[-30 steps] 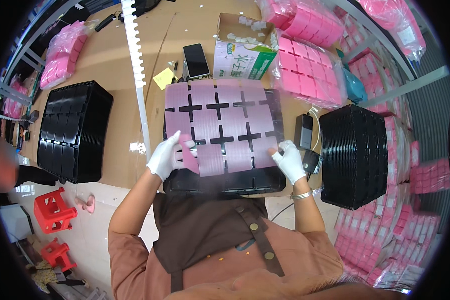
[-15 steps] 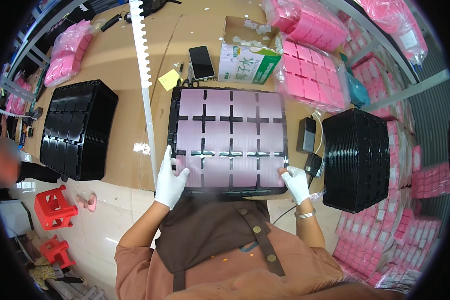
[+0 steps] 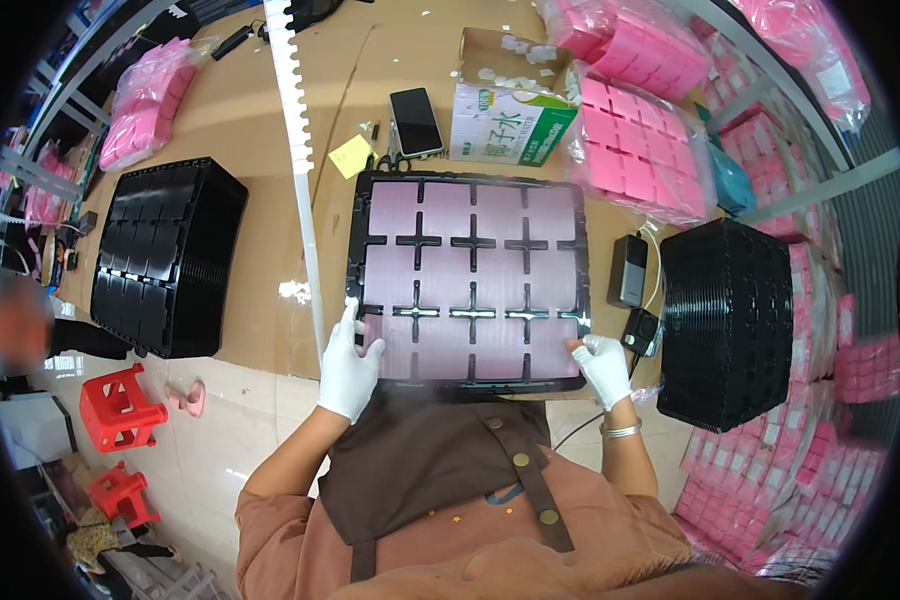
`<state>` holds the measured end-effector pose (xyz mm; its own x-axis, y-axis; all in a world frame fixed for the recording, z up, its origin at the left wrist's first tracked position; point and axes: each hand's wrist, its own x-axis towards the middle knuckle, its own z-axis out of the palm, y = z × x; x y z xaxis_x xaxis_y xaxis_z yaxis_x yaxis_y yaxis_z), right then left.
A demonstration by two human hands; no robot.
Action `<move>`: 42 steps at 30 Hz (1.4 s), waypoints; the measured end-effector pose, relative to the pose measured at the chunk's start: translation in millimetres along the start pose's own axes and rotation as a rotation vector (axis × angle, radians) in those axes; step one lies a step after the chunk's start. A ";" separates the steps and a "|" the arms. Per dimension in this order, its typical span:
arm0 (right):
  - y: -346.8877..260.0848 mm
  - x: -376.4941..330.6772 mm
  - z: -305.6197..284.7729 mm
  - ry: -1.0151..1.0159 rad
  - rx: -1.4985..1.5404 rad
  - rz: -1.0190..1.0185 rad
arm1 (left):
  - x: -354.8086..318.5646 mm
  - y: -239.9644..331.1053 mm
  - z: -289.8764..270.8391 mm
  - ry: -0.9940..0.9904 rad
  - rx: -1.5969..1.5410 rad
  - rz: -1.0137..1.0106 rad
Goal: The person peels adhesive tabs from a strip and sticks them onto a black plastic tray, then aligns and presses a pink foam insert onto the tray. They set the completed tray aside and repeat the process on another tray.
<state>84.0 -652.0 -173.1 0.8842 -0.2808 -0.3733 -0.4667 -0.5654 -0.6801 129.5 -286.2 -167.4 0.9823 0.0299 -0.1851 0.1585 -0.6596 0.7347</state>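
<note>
In front of me lies a black plastic tray (image 3: 450, 386), its lilac-pink face (image 3: 498, 270) broken up by black cross-shaped gaps. White gloves cover both hands. My left hand (image 3: 351, 372) is at the tray's near left side, fingers along the rim and thumb bent over the lilac face. At the near right corner, my right hand (image 3: 604, 370) pinches the rim; its bare thumb tip pokes out of the glove. The fingers' undersides are hidden on both sides.
Stacks of black trays stand left (image 3: 165, 260) and right (image 3: 727, 325). Beyond the tray are a phone (image 3: 415, 122), scissors (image 3: 393, 162), yellow notes (image 3: 350, 157) and a carton (image 3: 500, 125). Pink trays in plastic (image 3: 640, 140) lie far right. A white toothed strip (image 3: 300, 170) runs lengthwise.
The whole view has shifted a little, so everything appears slightly further right. Both hands keep nearly the same places on the tray.
</note>
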 end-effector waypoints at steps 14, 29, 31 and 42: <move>-109.3 78.8 13.5 0.250 -0.534 -0.658 | 96.7 63.7 12.9 -0.068 0.503 0.652; -89.8 136.7 25.7 0.246 -0.776 -0.629 | 172.2 26.7 31.0 0.150 0.712 0.636; -93.4 118.2 18.3 0.111 -0.808 -0.574 | 163.4 29.7 22.2 0.086 0.708 0.615; -90.1 146.7 33.5 0.309 -0.800 -0.556 | 172.1 22.0 28.0 0.160 0.702 0.650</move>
<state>255.0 -616.2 -187.7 0.9908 0.0556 0.1230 0.0614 -0.9971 -0.0445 299.2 -316.6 -201.3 0.8672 -0.4314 0.2488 -0.4653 -0.8800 0.0958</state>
